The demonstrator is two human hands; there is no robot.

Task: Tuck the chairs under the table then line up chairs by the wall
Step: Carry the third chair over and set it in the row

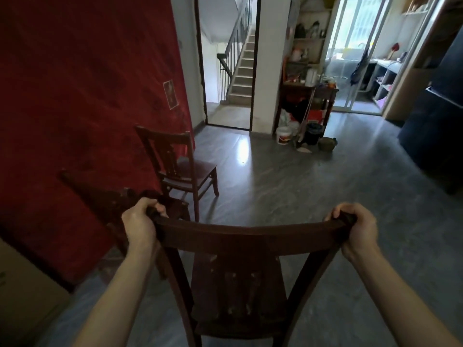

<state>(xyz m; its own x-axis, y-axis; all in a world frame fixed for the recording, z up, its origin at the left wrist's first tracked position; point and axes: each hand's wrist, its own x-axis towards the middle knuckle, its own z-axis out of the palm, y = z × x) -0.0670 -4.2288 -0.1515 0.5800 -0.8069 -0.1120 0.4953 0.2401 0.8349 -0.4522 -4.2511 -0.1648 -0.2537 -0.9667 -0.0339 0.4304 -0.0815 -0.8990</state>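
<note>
A red wall point(75, 96) fills the left side, and a small picture point(170, 94) is stuck to it. Against this wall a dark shape point(110, 199) is seen low down, blurred by motion; it may be another chair, though that cannot be told for sure. Just beyond it a far chair point(180, 166) of dark wood is set on the grey floor point(313, 186), its back near the wall and its seat turned toward the open room.

The left hand point(140, 221) is closed around the left end of the top rail of the near chair point(238, 271), fingers curled over the front edge. This chair is seen from behind, in the lower middle, its back splat worn and scratched and its seat pointed away from the person, well apart from the far chair and out from the wall.

Past it, a doorway is opened onto a staircase point(241, 68). Further right, a cluttered shelf unit point(307, 91) is stood with a white bucket point(283, 135) at its foot.

The right hand point(355, 229) is wrapped tight over the right end of the same rail.
</note>
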